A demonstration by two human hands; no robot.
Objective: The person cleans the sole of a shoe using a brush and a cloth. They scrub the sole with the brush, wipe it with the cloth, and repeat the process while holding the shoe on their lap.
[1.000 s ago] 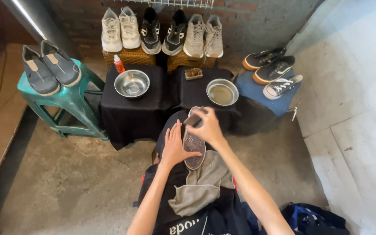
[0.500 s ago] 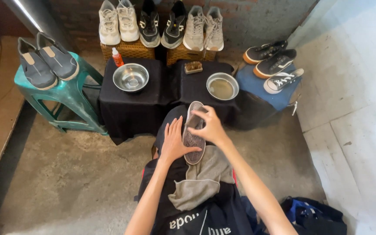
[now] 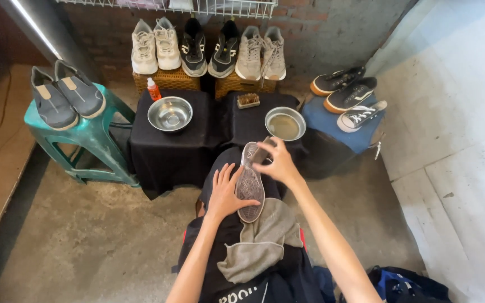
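Bare concrete floor (image 3: 85, 241) and a brick wall frame our seat, with pairs of shoes lined along the top of the frame. At centre, our left hand (image 3: 227, 193) lies flat and open against the sole-up shoe (image 3: 250, 182) on our lap, steadying it above a grey cloth (image 3: 262, 241). Our right hand (image 3: 276, 163) curls around the shoe's toe end, fingers closed on it. Just beyond sit two steel bowls (image 3: 170, 114) on black-draped counters (image 3: 166, 151).

Brick wall (image 3: 332, 22), concrete floor (image 3: 85, 235), teal stool (image 3: 94, 137), black-draped tables (image 3: 169, 151).
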